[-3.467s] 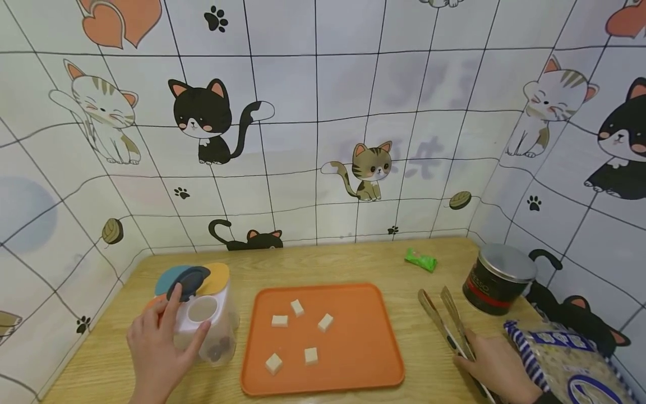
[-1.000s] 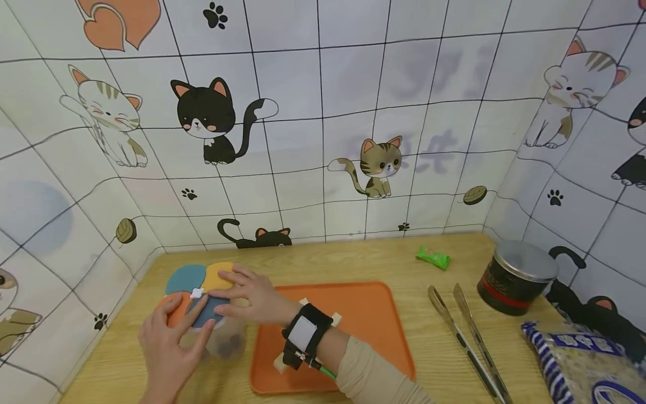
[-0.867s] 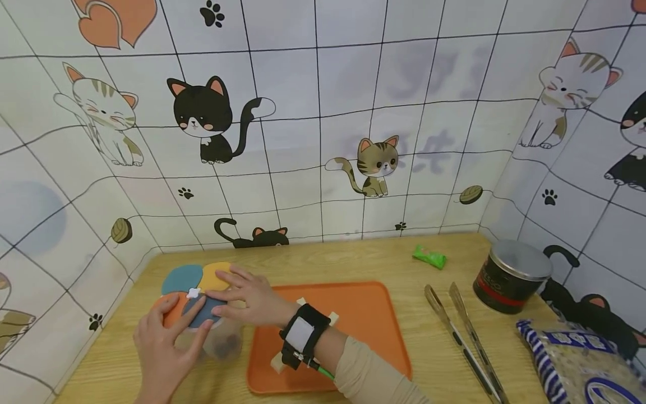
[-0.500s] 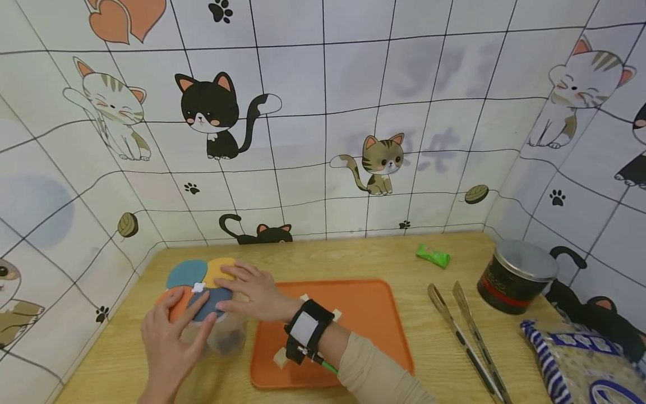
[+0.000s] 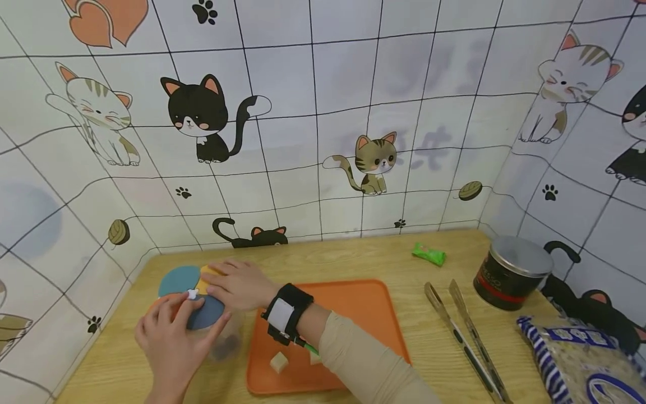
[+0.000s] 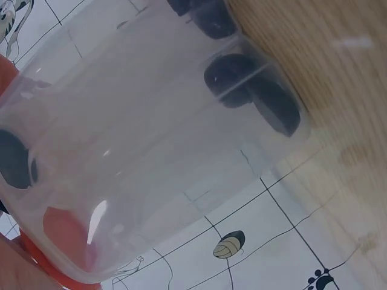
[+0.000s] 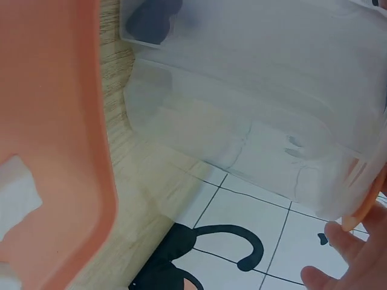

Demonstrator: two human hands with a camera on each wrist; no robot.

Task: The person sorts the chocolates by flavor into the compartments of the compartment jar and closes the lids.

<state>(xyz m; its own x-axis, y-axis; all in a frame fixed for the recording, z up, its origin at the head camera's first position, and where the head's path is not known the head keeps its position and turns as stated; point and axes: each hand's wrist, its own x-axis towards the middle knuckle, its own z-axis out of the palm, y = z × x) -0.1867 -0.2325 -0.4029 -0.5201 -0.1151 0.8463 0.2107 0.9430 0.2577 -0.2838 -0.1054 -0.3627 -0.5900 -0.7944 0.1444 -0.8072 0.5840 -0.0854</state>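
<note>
A translucent storage box (image 6: pixel 139 133) with petal-shaped lids stands at the left of the table, a few dark pieces (image 6: pixel 275 103) low inside. My left hand (image 5: pixel 174 331) grips its top, fingertips by the white centre knob (image 5: pixel 193 294) and thumb at the rim of the dark blue lid (image 5: pixel 207 313). The orange lid is mostly under those fingers. Across the yellow lid (image 5: pixel 206 275) lies my right hand (image 5: pixel 239 286), fingers extended and covering most of it. The teal lid (image 5: pixel 178 279) is uncovered. My right forearm crosses the orange tray (image 5: pixel 363 303), where white cubes (image 5: pixel 278 362) show.
Metal tongs (image 5: pixel 464 336) lie right of the tray. Farther right are a dark tin (image 5: pixel 512 275) with a silver lid and a blue-and-white bag (image 5: pixel 580 359). A small green packet (image 5: pixel 429 254) lies near the back wall.
Earlier the dark blue lid stood raised and my right hand rested by the tongs. That lid is down, and my right hand has come across, then slid from beside the blue lid onto the yellow one.
</note>
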